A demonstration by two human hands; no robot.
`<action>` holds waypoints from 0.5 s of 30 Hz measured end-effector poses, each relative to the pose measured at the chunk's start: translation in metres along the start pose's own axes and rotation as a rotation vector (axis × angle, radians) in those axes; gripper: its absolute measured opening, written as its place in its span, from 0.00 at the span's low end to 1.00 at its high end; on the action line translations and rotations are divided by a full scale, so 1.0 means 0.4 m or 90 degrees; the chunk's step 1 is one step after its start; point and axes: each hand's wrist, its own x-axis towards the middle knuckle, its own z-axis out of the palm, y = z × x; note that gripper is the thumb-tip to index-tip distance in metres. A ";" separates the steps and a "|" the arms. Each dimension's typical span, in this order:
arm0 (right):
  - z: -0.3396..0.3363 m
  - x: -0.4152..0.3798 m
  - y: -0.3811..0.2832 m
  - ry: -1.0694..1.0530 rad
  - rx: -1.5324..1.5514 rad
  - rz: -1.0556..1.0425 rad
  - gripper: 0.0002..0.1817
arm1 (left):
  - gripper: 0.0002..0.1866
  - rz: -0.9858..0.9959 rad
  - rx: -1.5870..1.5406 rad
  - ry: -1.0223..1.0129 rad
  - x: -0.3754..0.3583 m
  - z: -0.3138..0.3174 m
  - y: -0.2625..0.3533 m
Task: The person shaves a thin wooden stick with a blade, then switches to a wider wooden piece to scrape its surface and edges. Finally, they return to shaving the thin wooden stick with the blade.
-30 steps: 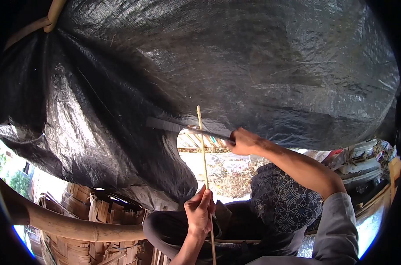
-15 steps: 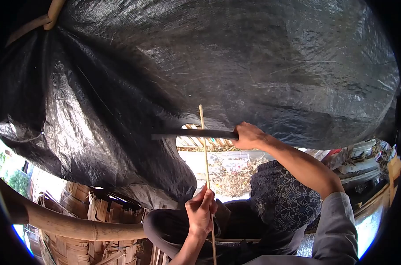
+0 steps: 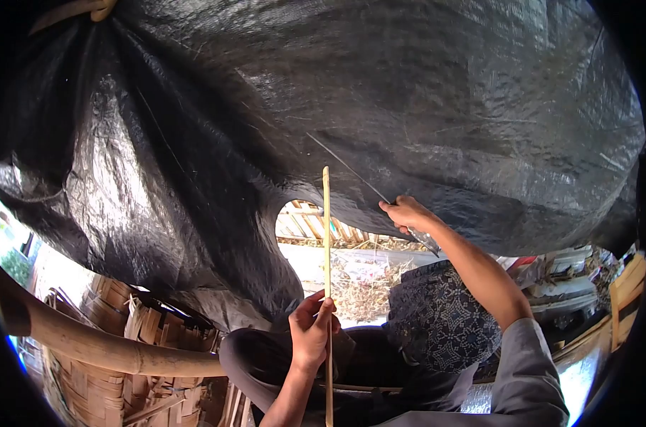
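My left hand [image 3: 311,331] is closed around a thin, pale bamboo strip [image 3: 327,238], its thumb pressed along it. The strip stands nearly upright, running from below the hand to a tip in front of the black sheet. My right hand [image 3: 410,215] grips a long knife [image 3: 347,167] up and to the right of the strip. Its blade shows almost edge-on as a thin line slanting to the upper left, apart from the strip. Part of the handle pokes out below my palm.
A large black tarp [image 3: 422,92] hangs across the front, with a gap at its lower edge. Woven bamboo baskets [image 3: 109,356] and a thick bamboo pole [image 3: 124,352] are at lower left. Dark patterned cloth [image 3: 444,313] lies by my right arm. Wood pieces [image 3: 624,302] stand far right.
The knife, earlier level across the strip with its broad side showing, has turned edge-on and swung clear to the upper right. The strip is more upright, still in my left hand.
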 end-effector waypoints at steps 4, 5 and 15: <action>-0.035 -0.051 -0.046 0.088 0.012 -0.045 0.29 | 0.15 0.037 0.066 -0.003 0.004 0.009 -0.009; -0.044 -0.072 -0.061 0.128 0.001 -0.051 0.31 | 0.15 0.048 0.095 -0.001 0.000 0.012 -0.014; -0.075 -0.405 0.013 0.296 -0.117 -0.143 0.27 | 0.27 0.070 0.197 -0.215 -0.072 0.009 -0.051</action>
